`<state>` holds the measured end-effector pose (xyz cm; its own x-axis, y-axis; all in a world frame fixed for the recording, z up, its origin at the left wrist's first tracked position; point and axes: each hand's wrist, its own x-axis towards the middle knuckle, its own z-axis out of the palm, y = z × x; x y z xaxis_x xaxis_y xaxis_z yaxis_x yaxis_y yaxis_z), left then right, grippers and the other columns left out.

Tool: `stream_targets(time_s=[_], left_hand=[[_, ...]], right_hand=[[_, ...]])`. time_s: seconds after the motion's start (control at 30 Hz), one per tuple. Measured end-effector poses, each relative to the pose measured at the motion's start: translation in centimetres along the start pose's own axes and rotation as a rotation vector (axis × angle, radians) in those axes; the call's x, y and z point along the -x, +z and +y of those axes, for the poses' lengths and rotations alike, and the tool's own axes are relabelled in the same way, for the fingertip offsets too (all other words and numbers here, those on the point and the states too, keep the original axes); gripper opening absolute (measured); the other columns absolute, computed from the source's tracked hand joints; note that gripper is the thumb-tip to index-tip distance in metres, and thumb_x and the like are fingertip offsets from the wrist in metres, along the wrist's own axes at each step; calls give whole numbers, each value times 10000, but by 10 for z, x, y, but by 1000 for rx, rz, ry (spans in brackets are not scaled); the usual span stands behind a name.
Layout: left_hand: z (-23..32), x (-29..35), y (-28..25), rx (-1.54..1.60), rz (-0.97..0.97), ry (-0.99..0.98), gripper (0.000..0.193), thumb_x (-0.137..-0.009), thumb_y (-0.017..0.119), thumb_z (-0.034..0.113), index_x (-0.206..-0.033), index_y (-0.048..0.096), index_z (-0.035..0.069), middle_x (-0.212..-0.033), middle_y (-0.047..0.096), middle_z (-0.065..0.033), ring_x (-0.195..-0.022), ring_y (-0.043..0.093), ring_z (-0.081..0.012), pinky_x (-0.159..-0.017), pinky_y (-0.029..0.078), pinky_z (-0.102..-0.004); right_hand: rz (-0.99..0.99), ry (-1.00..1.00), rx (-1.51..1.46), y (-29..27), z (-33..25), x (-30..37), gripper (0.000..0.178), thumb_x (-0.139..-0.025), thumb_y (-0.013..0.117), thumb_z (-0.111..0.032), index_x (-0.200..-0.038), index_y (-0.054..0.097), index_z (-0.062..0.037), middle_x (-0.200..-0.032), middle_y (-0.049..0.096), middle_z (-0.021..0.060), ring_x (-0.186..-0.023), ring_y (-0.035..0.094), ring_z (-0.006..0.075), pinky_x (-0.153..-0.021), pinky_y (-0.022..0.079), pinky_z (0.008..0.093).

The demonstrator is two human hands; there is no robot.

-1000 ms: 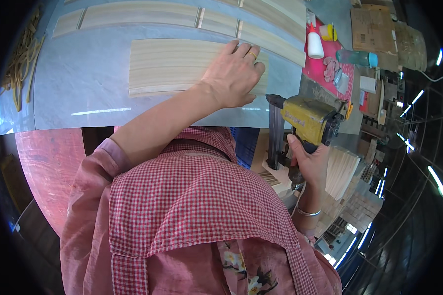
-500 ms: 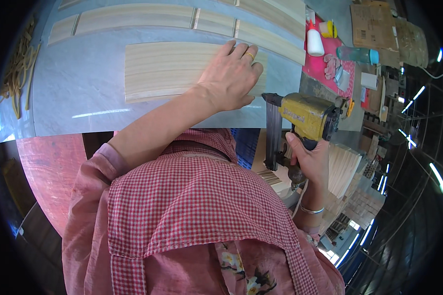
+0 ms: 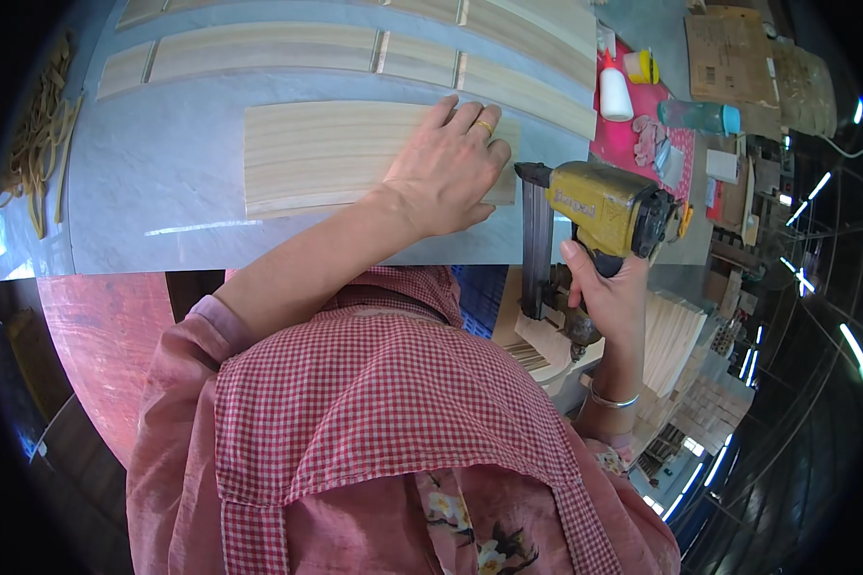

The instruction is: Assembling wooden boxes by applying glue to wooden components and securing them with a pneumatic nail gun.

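A flat, pale wooden board (image 3: pixel 316 153) lies on the grey tabletop in front of me. My left hand (image 3: pixel 451 172) rests across its right end, fingers bent at the far edge and thumb near the close edge. A ring is on one finger. To the right of the board, my right hand (image 3: pixel 609 292) is wrapped round the handle of a yellow and black nail gun (image 3: pixel 594 206). The gun's nose points left, close to the board's right end but apart from it. Its long dark magazine hangs down over the table's near edge.
Grooved wooden strips (image 3: pixel 259 48) lie farther back on the table. Beyond the right edge are a white glue bottle (image 3: pixel 615 91), a yellow tape roll (image 3: pixel 642 67) and a teal bottle (image 3: pixel 697 116). Stacked boards (image 3: pixel 671 335) stand low right; tan straps (image 3: pixel 38 163) hang at left.
The nail gun in my right hand has moved slightly up and forward, closer to the level of the board. My left hand stays on the board. The whole view has shifted a little.
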<state>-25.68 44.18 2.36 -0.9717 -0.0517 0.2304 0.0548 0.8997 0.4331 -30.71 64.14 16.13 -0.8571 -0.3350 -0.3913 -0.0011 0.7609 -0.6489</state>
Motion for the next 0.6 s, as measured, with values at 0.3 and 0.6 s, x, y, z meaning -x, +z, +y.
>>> stream_targets(time_s=[0.3,0.6], left_hand=[[0,-1,0,8,-19,-9,505,-763,792,409,-1082,664,39,-1388,497,-184,-1299,458,-330,-1191,284,-476],[-3,1,4,-9,91,20,496,-742,792,389,-1067,673,33,-1337,537,-223,-1215,485,-344,-1155,305,-488]], right_hand=[[-6,-18,-54,3,-4,-4,203,-921,720,-84,-1064,639,35,-729,620,45,-443,471,90,-399,414,218],[-78,-6,-41,-11,-4,-14,170,-916,730,-117,-958,655,29,-634,592,24,-421,468,88,-395,402,224]])
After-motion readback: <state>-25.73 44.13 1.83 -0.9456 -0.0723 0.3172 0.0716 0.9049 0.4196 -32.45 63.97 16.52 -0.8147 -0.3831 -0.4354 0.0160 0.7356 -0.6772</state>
